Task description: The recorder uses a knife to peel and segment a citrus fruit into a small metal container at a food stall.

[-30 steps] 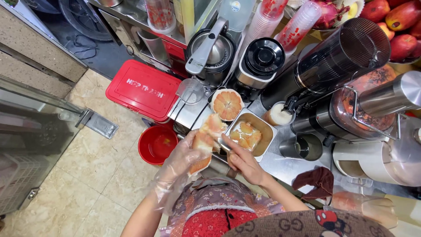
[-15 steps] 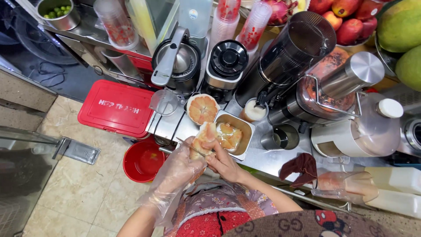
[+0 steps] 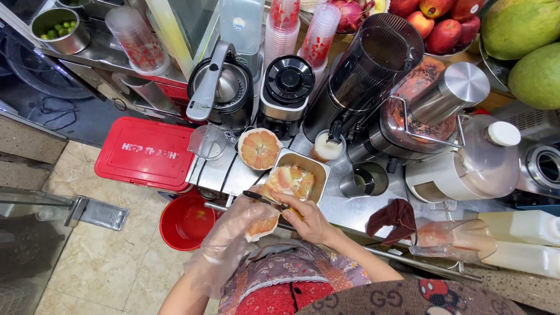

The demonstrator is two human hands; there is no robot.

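From the head camera, the gloved left hand (image 3: pixel 248 219) is clenching a grapefruit piece (image 3: pixel 262 226) while the right hand (image 3: pixel 303 220) is gripping a knife (image 3: pixel 269 202) across it. Peeled flesh is already lying in the metal tray (image 3: pixel 318 165) (a cut half (image 3: pixel 259 149) is waiting untouched). Juicers are crowding the counter; room is lying open only toward the red bucket (image 3: pixel 185 221).

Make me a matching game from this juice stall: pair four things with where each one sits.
Things:
1. halved grapefruit
2. red bucket
3. peeled segments
4. grapefruit piece

Places:
A. on the floor below the counter
B. in the gloved left hand
C. cut side up beside the citrus press
D. in the metal tray

Pairs: 1-C, 2-A, 3-D, 4-B
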